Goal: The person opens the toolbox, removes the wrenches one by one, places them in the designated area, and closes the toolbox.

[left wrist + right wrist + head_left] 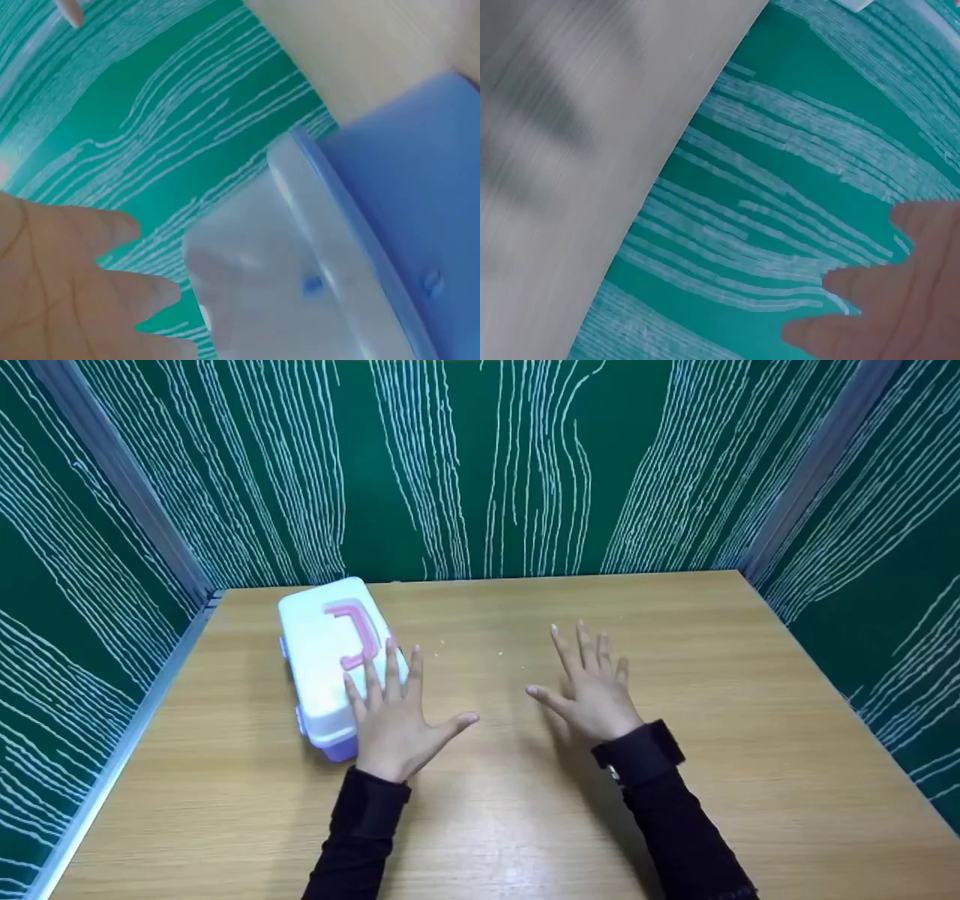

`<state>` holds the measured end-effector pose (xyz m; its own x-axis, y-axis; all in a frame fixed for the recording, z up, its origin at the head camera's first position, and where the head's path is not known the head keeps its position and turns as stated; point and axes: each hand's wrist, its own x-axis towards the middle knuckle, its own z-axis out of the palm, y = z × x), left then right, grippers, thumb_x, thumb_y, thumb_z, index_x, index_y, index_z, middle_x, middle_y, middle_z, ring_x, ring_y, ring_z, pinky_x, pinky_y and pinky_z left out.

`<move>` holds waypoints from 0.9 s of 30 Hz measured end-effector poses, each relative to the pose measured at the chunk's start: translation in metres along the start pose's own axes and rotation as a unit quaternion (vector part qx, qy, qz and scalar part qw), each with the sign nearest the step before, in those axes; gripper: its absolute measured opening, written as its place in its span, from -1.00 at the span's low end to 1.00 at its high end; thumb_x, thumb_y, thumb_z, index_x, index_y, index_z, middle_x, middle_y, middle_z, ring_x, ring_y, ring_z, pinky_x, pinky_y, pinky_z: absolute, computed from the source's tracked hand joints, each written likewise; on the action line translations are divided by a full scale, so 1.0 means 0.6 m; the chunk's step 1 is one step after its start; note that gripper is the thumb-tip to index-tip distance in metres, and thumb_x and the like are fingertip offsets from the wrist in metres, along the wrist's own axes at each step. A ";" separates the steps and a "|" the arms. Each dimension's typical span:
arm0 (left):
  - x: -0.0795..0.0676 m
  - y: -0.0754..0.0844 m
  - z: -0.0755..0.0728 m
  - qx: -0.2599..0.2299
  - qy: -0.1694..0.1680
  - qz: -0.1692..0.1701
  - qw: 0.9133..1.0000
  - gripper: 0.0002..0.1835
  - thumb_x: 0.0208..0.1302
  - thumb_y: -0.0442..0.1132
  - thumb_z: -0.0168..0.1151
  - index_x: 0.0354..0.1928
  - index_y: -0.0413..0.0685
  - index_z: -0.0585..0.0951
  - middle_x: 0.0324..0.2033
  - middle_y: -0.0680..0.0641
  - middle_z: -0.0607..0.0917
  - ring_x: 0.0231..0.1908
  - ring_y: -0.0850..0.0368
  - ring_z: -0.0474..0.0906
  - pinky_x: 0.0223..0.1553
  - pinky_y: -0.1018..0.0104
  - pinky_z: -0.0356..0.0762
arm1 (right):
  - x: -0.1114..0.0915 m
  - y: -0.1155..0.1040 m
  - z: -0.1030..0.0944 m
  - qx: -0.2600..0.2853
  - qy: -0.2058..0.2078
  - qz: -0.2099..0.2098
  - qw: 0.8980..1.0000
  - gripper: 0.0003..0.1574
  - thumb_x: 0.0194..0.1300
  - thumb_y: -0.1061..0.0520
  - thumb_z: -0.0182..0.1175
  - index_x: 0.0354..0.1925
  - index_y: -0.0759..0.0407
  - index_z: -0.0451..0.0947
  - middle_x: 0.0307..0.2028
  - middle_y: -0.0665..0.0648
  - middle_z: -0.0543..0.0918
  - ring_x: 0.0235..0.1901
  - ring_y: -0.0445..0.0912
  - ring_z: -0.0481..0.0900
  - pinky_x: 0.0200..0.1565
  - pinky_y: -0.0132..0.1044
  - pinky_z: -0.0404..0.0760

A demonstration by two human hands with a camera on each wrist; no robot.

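A storage box with a white lid [319, 660], a pink handle on top and a bluish-purple body [412, 187] stands on the left part of the table. My left hand [390, 727] is spread with straight fingers, overlapping the lid's near right corner in the head view. In the left wrist view its palm [45, 277] faces the camera, beside the box lid. Over the middle right of the table, my right hand [596, 701] has its fingers spread and holds nothing. Part of that hand [907, 292] shows at the right wrist view's lower right.
The wooden table [480, 810] has a few tiny pale crumbs [500, 653] near its middle. Green panels with white wavy lines [480, 472] rise behind and at both sides, joined by grey metal posts [821, 465]. The box stands close to the back left corner.
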<state>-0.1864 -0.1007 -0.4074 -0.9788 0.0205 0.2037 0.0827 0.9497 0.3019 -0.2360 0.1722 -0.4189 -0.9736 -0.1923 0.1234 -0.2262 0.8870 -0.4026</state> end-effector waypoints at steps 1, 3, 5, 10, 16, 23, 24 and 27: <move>-0.001 -0.005 -0.004 -0.002 0.003 -0.004 1.000 0.32 -0.15 0.76 -0.11 0.57 0.15 -0.15 0.56 -0.15 -0.25 0.53 -0.25 -0.47 0.44 -0.32 -0.55 | 0.003 -0.007 0.001 0.007 0.004 -0.007 1.000 0.20 0.22 -0.58 -0.01 0.55 -0.29 -0.37 0.56 0.19 -0.40 0.50 0.30 -0.48 0.32 0.51 -0.40; -0.002 -0.016 -0.012 -0.004 0.007 -0.014 1.000 0.32 -0.13 0.75 -0.10 0.56 0.15 -0.17 0.56 -0.15 -0.22 0.52 -0.25 -0.50 0.44 -0.30 -0.57 | 0.011 -0.023 0.005 0.024 0.003 -0.019 1.000 0.19 0.24 -0.56 -0.01 0.55 -0.30 -0.39 0.56 0.19 -0.38 0.51 0.28 -0.46 0.34 0.48 -0.36; -0.004 -0.029 -0.020 -0.009 0.013 -0.022 1.000 0.30 -0.10 0.72 -0.05 0.57 0.13 -0.14 0.56 -0.17 -0.20 0.52 -0.27 -0.49 0.43 -0.32 -0.57 | 0.019 -0.039 0.011 0.043 -0.001 -0.032 0.999 0.18 0.25 -0.53 0.01 0.55 -0.30 -0.39 0.56 0.18 -0.37 0.52 0.27 -0.44 0.36 0.46 -0.32; -0.004 -0.069 -0.043 -0.026 0.035 -0.054 0.998 0.28 -0.05 0.67 0.01 0.56 0.03 -0.05 0.55 -0.24 -0.20 0.51 -0.35 -0.43 0.41 -0.40 -0.48 | 0.042 -0.083 0.025 0.122 -0.035 -0.061 0.990 0.14 0.28 -0.47 0.05 0.55 -0.30 -0.34 0.57 0.12 -0.30 0.54 0.19 -0.32 0.41 0.36 -0.10; -0.004 -0.124 -0.063 -0.086 0.028 -0.102 0.991 0.28 0.00 0.66 -0.04 0.57 0.00 -0.17 0.54 -0.27 -0.26 0.50 -0.36 -0.48 0.40 -0.43 -0.43 | 0.067 -0.136 0.041 0.229 -0.094 -0.068 0.966 0.07 0.31 -0.48 -0.02 0.56 -0.23 -0.23 0.57 0.11 -0.15 0.54 0.12 -0.14 0.47 0.21 -0.05; -0.007 -0.173 -0.069 -0.181 0.027 -0.132 0.974 0.21 0.20 0.49 -0.01 0.54 -0.17 -0.29 0.53 -0.31 -0.26 0.51 -0.34 -0.38 0.47 -0.29 -0.34 | 0.088 -0.190 0.074 0.327 -0.148 -0.041 0.933 0.04 0.29 -0.49 0.02 0.55 -0.20 -0.08 0.56 0.11 -0.01 0.48 0.17 0.10 0.41 0.20 0.17; -0.007 -0.178 -0.068 -0.201 0.023 -0.135 0.970 0.20 0.23 0.46 0.00 0.54 -0.18 -0.31 0.53 -0.31 -0.26 0.52 -0.32 -0.37 0.48 -0.26 -0.33 | 0.089 -0.196 0.080 0.332 -0.158 -0.040 0.929 0.03 0.31 -0.47 0.01 0.55 -0.18 -0.08 0.55 0.12 0.00 0.48 0.17 0.10 0.41 0.20 0.18; -0.009 -0.187 -0.065 -0.249 0.002 -0.144 0.958 0.14 0.31 0.38 -0.02 0.52 -0.22 -0.36 0.53 -0.32 -0.28 0.53 -0.26 -0.34 0.50 -0.18 -0.28 | 0.091 -0.210 0.099 0.341 -0.188 -0.045 0.920 0.00 0.35 -0.44 -0.02 0.56 -0.15 -0.10 0.55 0.15 0.00 0.48 0.18 0.08 0.43 0.17 0.15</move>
<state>-0.1833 -0.2197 -0.4063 -0.9738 -0.2223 0.0473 -0.1114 0.6483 0.7532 -0.2626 0.0247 -0.4155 -0.8626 -0.4984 -0.0867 -0.1494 0.4146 -0.8977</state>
